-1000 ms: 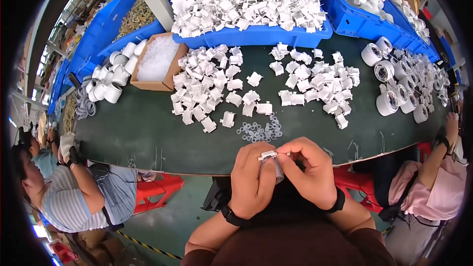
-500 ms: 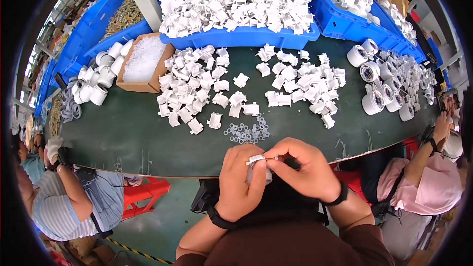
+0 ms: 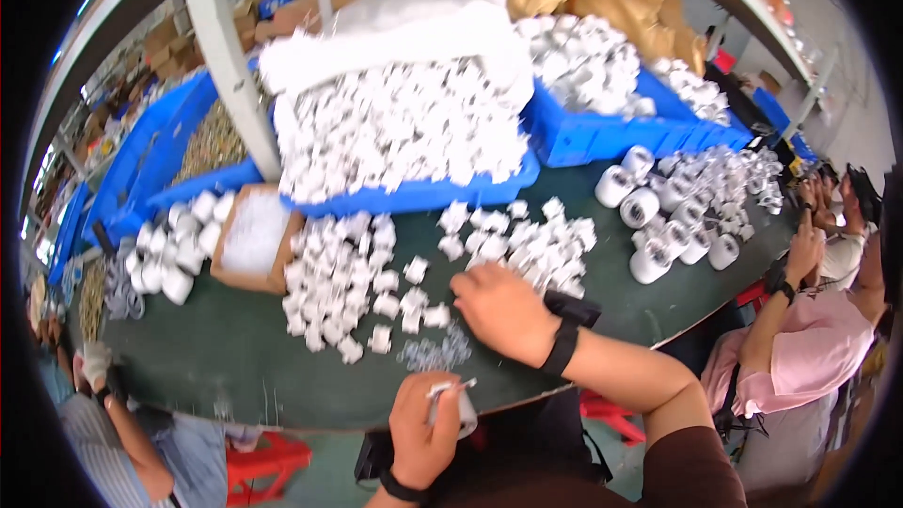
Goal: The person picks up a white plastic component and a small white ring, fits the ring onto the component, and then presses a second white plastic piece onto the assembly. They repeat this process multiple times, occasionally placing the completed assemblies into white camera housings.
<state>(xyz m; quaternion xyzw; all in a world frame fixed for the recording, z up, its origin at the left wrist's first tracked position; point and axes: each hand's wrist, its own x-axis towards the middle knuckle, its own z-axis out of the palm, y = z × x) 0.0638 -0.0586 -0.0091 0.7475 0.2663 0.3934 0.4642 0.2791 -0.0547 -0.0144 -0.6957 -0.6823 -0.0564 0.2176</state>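
Observation:
My left hand (image 3: 421,428) is closed low in the middle, near the table's front edge. It grips a white plastic part (image 3: 466,412) with a round body and a thin piece sticking out past the fingers. My right hand (image 3: 503,315) has reached over the table, at the near left side of a pile of white plastic brackets (image 3: 555,249). Its fingers point down and away, blurred and partly hidden, so what they touch is unclear. Between the hands and a second bracket pile (image 3: 339,273) lie small translucent rings (image 3: 435,350).
Blue bins (image 3: 414,196) of white parts line the back. A cardboard box (image 3: 252,235) of clear pieces stands left, beside white cups (image 3: 174,254). Round white housings (image 3: 658,216) lie right. Other people sit at both sides, one in a pink top (image 3: 800,348).
My right hand has left the white part and moved forward to the bracket pile. My left hand keeps hold of the part. The view has tilted up, showing more of the back.

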